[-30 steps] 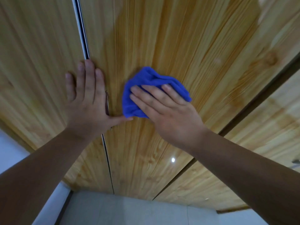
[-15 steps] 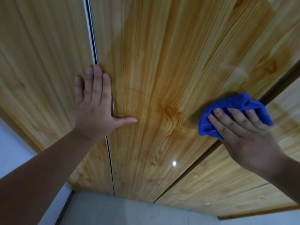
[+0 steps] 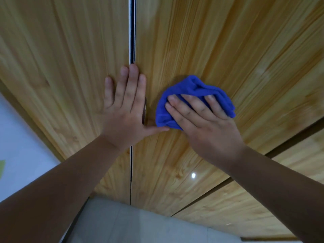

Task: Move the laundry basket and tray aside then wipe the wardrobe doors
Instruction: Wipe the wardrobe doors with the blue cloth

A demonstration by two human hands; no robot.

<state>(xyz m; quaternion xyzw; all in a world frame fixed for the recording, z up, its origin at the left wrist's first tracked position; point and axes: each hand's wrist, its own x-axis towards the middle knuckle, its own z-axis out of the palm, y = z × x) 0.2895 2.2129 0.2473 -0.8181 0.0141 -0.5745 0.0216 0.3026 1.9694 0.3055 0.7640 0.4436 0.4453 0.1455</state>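
Your left hand (image 3: 125, 109) lies flat against the wardrobe doors (image 3: 219, 50), fingers straight and close together and thumb stretched out to the right; it grasps nothing. The palm straddles the dark seam (image 3: 132, 32) between the left door (image 3: 61, 67) and the middle door (image 3: 175, 172), and your middle fingertip sits right on that seam. Just beside your index finger a thin dark strip (image 3: 144, 111) stands on the middle door. It may be a slim handle, but your hand hides too much of it to be sure. Your right hand (image 3: 203, 125) presses a bunched blue cloth (image 3: 194, 88) flat against the middle door. Its four fingers are laid out straight across the fabric rather than curled round it, and the thumb is tucked out of sight beneath the hand. The cloth sits just right of the seam, and your left thumb tip reaches its lower edge. A second dark gap runs diagonally at the lower right and sets off the right door (image 3: 263, 207). A small white light spot (image 3: 193, 175) glints on the glossy wood below your right wrist. Grey floor (image 3: 122, 223) shows at the bottom and a pale wall (image 3: 19, 134) at the left.
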